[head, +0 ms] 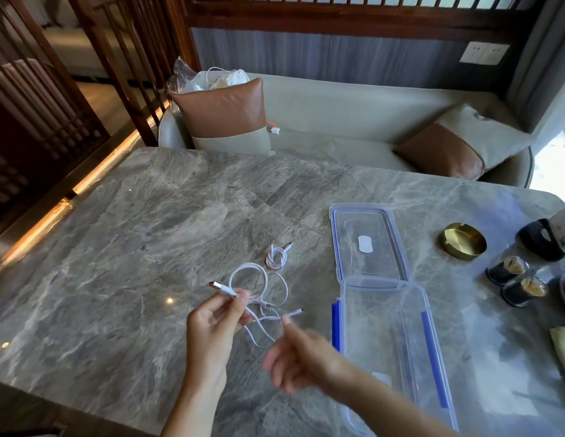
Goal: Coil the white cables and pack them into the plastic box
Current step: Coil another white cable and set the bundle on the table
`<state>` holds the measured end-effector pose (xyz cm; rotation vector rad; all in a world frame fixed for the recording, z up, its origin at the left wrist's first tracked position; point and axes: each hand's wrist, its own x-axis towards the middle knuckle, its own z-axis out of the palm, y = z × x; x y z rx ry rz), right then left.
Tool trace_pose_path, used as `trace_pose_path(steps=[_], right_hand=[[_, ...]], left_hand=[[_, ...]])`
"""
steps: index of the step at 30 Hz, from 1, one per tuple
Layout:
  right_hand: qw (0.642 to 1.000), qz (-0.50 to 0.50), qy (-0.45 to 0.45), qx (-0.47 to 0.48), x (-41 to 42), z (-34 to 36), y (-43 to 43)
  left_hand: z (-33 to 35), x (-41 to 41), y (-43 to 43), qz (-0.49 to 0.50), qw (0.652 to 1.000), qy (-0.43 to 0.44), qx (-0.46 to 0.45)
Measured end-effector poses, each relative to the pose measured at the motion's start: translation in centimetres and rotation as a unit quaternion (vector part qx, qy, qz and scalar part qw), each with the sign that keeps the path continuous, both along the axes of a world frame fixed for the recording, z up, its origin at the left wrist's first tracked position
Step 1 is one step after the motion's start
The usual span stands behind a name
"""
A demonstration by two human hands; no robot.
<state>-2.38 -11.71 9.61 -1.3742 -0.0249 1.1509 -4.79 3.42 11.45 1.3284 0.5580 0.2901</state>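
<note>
My left hand (213, 326) pinches a white cable (253, 285) just behind its USB plug, which points up and left. The rest of that cable lies in loose loops on the marble table (133, 247). My right hand (298, 354), blurred by motion, holds the same cable near its other plug between thumb and forefinger. A second, smaller white cable (276, 257) lies coiled on the table beyond them. The clear plastic box (391, 351) with blue clips stands empty just right of my right hand. Its lid (368, 241) lies flat behind it.
A brass ashtray (463, 240) and two small dark jars (516, 280) sit at the table's right side, beside a black object (541, 239). Behind the table runs a sofa with cushions (224, 111) and a plastic bag (208, 77).
</note>
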Motion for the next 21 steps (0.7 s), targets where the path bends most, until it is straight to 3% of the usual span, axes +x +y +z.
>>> trace_pose_path(steps=[2,6,9,13,16,19,21], right_hand=[[0.994,0.010,0.101,0.049,-1.6,-0.9,0.4],[0.939,-0.254,0.183,0.142,-2.3,-1.6,1.1],[0.902,-0.350,0.189,0.165,-2.1,-2.2,0.7],[0.929,-0.331,0.091,0.139,-1.9,-2.1,0.1],[0.957,-0.273,-0.066,0.080,-1.6,-1.4,0.0],[0.956,-0.206,-0.207,0.042,-1.2,-0.8,-0.1],[0.950,-0.180,-0.252,0.042,-1.0,-0.5,-0.3]], left_hand=[[0.0,0.0,-0.4,-0.015,1.000,-0.002,0.007],[-0.4,-0.3,0.0,-0.128,0.987,0.036,0.095],[-0.8,-0.7,0.9,-0.188,0.965,0.061,0.171],[-1.0,-1.0,1.7,-0.233,0.948,0.099,0.192],[-0.8,-1.0,1.5,-0.272,0.937,0.132,0.176],[-0.5,-0.9,1.4,-0.298,0.930,0.153,0.153],[-0.3,-0.6,1.4,-0.310,0.924,0.156,0.160]])
